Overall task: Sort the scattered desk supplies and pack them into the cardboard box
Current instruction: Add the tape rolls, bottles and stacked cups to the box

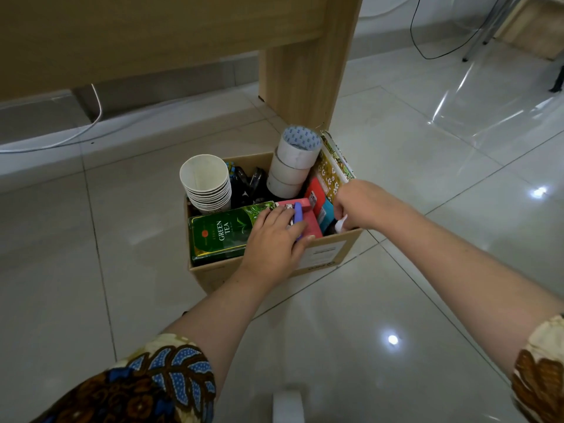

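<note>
Contents of the cardboard box [323,254], please, starting at the far side?

– It stands on the tiled floor [122,239], just near of a wooden desk leg [305,71]. Far left is a nested stack of white paper cups [206,184]. Right of them are some black items [250,184] I cannot make out, then three tape rolls [293,163] stacked and tilted. Patterned books [331,169] stand upright against the right wall.

– And nearer?

– A green packet [219,236] lies flat at the near left. A pink box [311,224] is beside it, with a red box [314,190] and a blue box [328,213] to its right.

– The hands?

– The left hand [274,239] lies over the pink box, fingers and thumb closed on a purple object [298,212]. The right hand [357,206] is curled at the near right corner, gripping a white object [341,224] (only its tip shows).

– Any writing?

– "GREEN TEA" on the green packet. The box's near wall carries a white label [325,253], too small to read.
</note>
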`<state>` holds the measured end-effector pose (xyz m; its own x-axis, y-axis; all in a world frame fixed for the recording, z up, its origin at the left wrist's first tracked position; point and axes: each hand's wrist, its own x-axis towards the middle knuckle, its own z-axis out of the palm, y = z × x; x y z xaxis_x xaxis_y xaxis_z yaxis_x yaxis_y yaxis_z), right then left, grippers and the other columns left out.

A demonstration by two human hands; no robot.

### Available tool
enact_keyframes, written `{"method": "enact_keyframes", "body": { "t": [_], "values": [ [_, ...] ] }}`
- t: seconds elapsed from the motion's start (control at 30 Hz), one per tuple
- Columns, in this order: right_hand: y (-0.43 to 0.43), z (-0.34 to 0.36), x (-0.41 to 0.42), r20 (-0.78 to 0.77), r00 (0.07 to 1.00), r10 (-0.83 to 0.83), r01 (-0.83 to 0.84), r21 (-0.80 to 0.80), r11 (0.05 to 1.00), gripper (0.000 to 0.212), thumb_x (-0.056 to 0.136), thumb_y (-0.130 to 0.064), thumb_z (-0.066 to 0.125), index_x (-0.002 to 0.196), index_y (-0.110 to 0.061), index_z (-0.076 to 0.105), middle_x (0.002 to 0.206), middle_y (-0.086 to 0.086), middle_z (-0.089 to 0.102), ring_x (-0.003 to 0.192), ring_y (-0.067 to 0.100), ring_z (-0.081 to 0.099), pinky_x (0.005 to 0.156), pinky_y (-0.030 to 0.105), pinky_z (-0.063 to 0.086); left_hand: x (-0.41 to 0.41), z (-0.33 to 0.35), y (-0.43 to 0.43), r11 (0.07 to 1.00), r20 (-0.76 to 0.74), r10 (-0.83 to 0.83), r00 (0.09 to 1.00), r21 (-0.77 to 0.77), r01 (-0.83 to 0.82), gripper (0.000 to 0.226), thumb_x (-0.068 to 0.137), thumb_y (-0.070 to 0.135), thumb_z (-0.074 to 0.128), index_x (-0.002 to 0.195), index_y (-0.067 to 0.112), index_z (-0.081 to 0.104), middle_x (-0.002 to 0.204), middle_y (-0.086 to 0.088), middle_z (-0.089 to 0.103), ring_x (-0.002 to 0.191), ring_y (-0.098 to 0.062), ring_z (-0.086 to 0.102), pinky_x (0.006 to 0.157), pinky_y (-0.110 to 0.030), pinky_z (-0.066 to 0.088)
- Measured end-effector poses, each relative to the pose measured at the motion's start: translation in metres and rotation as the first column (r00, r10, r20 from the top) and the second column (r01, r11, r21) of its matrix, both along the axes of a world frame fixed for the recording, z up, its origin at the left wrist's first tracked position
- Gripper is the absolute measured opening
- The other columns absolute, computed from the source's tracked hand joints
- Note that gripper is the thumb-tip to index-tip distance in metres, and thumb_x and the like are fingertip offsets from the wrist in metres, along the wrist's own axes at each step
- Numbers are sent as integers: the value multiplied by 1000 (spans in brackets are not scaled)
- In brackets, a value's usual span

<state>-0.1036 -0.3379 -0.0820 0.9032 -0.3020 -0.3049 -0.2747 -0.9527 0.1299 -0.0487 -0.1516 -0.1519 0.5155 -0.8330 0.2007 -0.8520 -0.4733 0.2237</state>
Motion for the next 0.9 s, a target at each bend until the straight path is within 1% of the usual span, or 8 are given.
{"method": "enact_keyframes", "body": {
  "t": [0.17, 0.3, 0.37, 0.5, 0.63, 0.77, 0.83, 0.9],
  "values": [
    [5, -1, -1, -19, 1000, 9, -9, 19, 1000, 17, 76, -17, 76, 93, -16, 75, 96, -1, 72, 86, 19, 66, 76, 32, 56, 1, 4, 1, 999, -38, -24, 999, -44, 22, 58, 91, 52, 24, 120, 21, 65, 134, -6, 55, 129, -25, 44, 114, -40, 21],
    [32, 35, 4, -76, 997, -20, 22, 16, 1000, 29, 68, -29, 84, 87, -10, 72, 87, 3, 71, 80, 21, 67, 74, 34, 58, 6, 9, 10, 959, -111, -17, 994, -282, -15, 40, 95, 34, 41, 117, 9, 63, 131, -13, 54, 125, -28, 47, 107, -39, 37],
    [55, 55, 3, -129, 992, 3, 10, 102, 995, 24, 70, -29, 82, 78, -9, 73, 74, 3, 72, 67, 17, 68, 70, 31, 59, 13, 13, 15, 928, -77, 40, 996, -367, -65, 31, 96, 23, 48, 117, 6, 62, 129, -15, 54, 126, -30, 46, 106, -38, 37],
    [109, 42, -3, -429, 899, 86, 93, 381, 920, 31, 80, -36, 74, 75, -5, 71, 66, 4, 73, 55, 15, 68, 67, 26, 59, 19, 13, 27, 927, -22, 104, 994, -361, -105, 28, 93, 20, 52, 113, 4, 63, 116, -16, 60, 113, -32, 53, 95, -40, 43],
    [156, -31, -11, -696, 710, 106, 305, 439, 845, 58, 85, -49, 66, 108, 5, 60, 94, 19, 71, 58, 21, 66, 59, 29, 58, 8, 6, 41, 954, 1, 120, 993, -276, -115, 30, 92, 24, 50, 115, 7, 61, 114, -13, 60, 113, -31, 53, 93, -42, 44],
    [197, -79, -38, -849, 523, 79, 402, 327, 855, 107, 75, -72, 59, 141, 6, 30, 118, 32, 61, 85, 36, 69, 89, 38, 50, 1, 0, 47, 964, 29, 106, 994, -248, -96, 31, 93, 25, 49, 115, 8, 62, 113, -12, 60, 112, -29, 54, 94, -41, 43],
    [212, -90, -50, -865, 493, 88, 389, 310, 867, 98, 82, -62, 61, 147, 1, 24, 137, 31, 47, 98, 39, 67, 101, 40, 45, 1, 0, 47, 960, 36, 117, 992, -259, -104, 30, 93, 24, 50, 115, 8, 62, 114, -12, 60, 114, -30, 53, 96, -43, 42],
    [218, -97, -56, -847, 515, 131, 346, 346, 872, 74, 89, -39, 64, 143, 1, 33, 144, 26, 40, 105, 37, 65, 102, 40, 45, 2, 4, 45, 956, 38, 130, 991, -270, -116, 29, 92, 23, 51, 115, 9, 61, 117, -12, 60, 119, -31, 51, 99, -44, 42]
  ]
}}
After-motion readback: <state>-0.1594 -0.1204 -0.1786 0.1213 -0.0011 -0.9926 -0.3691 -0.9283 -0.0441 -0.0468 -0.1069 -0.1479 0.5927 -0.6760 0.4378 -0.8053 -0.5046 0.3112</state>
